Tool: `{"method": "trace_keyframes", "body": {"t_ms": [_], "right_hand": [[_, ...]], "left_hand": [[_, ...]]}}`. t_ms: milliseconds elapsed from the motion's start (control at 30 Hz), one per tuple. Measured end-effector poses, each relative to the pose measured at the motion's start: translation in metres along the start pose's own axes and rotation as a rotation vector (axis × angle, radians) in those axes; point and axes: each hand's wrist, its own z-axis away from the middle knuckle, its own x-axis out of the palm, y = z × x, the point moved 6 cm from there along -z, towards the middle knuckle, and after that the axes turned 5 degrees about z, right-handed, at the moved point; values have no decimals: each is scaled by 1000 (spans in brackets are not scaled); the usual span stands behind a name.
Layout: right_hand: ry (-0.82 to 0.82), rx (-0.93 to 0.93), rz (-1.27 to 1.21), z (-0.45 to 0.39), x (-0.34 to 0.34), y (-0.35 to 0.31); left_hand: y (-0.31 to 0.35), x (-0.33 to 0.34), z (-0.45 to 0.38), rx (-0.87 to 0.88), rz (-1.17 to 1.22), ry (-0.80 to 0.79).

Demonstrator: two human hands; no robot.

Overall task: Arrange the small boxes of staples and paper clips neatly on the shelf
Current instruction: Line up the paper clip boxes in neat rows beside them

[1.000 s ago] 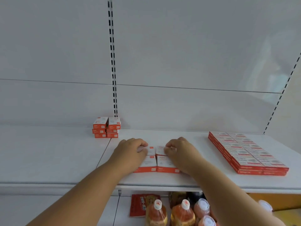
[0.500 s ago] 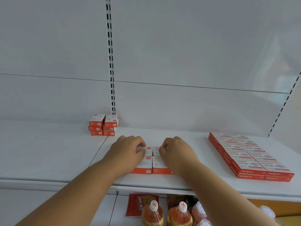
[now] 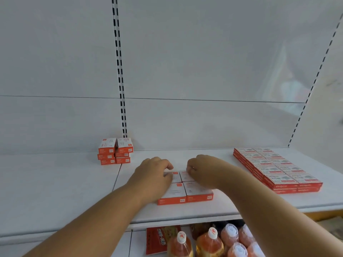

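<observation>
Little has shifted since the earlier frames: both hands are on the same block of four boxes, fingertips a touch closer together at the back pair, and the view has tipped slightly. Nearest, under the shelf edge, stand orange bottles (image 3: 209,243) with white caps and a red packet (image 3: 157,240) (none of it part of the job). Above them, on the white shelf (image 3: 55,191), the left hand (image 3: 154,175) lies over the left side of the four boxes (image 3: 185,193), fingers curled down onto the back left one; whether it pinches the box or only presses it I cannot tell. The right hand (image 3: 202,169) mirrors it on the back right box, fingers bent onto its top, grip equally unclear. These four boxes sit two by two, sides touching, fronts level with each other, near the shelf's front edge. Further right lies a flat block of red boxes (image 3: 278,169), already in tidy rows running from front to back. Furthest, against the back wall beside the slotted upright, a small stack (image 3: 115,152) of six boxes stands a bit crooked, its layers not quite flush. By my reading the task is partway: the right block looks finished, the middle group is being squared up, and the rear stack probably needs straightening or merging with the rest
</observation>
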Motion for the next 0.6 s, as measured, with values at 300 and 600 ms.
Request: {"method": "trace_keyframes", "body": {"t_ms": [300, 600], "right_hand": [[301, -59, -241, -43, -32, -73], [54, 270, -606, -104, -29, -144]], "left_hand": [[-76, -96, 2, -69, 111, 513], [-173, -93, -8, -527, 223, 451]]}}
